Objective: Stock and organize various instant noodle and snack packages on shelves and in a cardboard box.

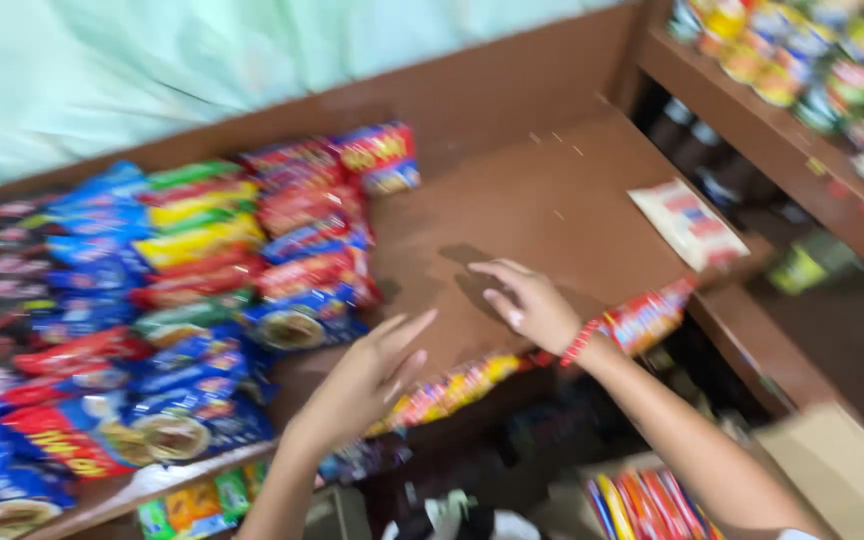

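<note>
Both empty, fingers spread wide: left hand (pixel 367 375) and right hand (pixel 527 303) hovering over bare brown shelf (pixel 512 200), just right of stacked noodle packets (pixel 202 290).

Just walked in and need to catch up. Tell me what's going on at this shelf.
A person is reaching both bare hands over a brown wooden shelf. The left hand and right hand are open and empty, hovering above a bare stretch of the board. Stacked noodle packets in blue, red, yellow and green fill the shelf's left side. A white packet lies alone at the right edge, and a strip of red and yellow sachets hangs along the front edge.
</note>
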